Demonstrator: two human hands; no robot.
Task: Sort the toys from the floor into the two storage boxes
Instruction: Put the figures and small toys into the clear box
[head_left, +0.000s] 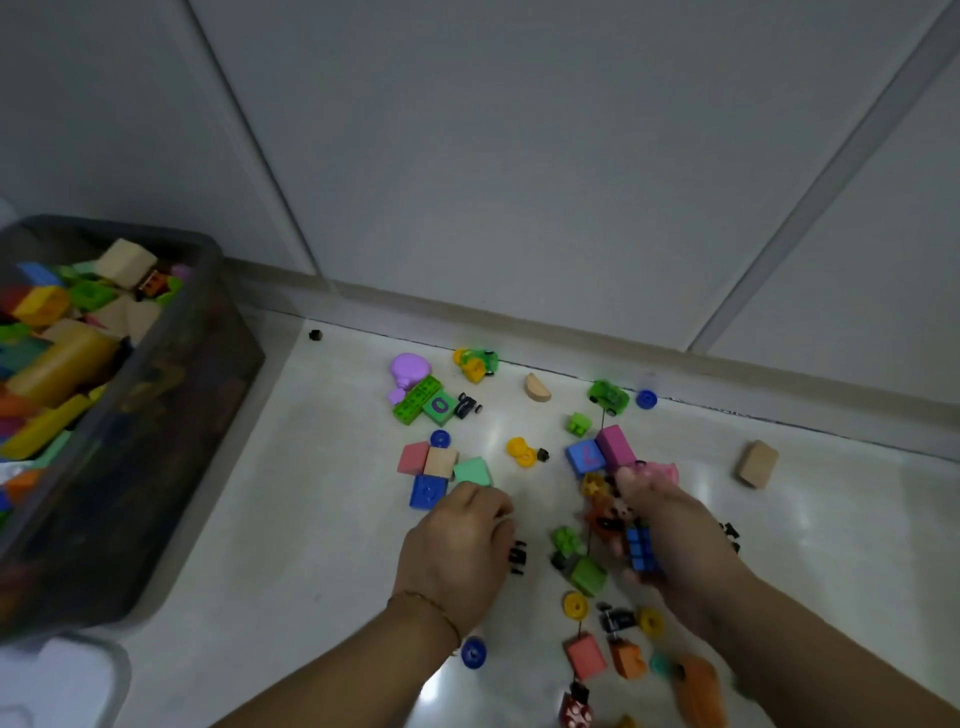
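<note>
The right hand (660, 525) grips a blue brick (641, 550) and other small toys just above the floor (322, 519). The left hand (457, 540) curls its fingers down beside a mint block (472, 470). I cannot tell if it holds anything. The dark box (171, 441), full of blocks, sits on the left.

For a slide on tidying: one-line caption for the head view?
The left hand reaches among scattered floor toys while right hand grips a blue brick; a filled storage box sits at left.

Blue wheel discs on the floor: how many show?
3 blue discs: one above the red block, one right of the rightmost green car, one beside the left forearm. Others may hide under the left hand or right hand.
</note>
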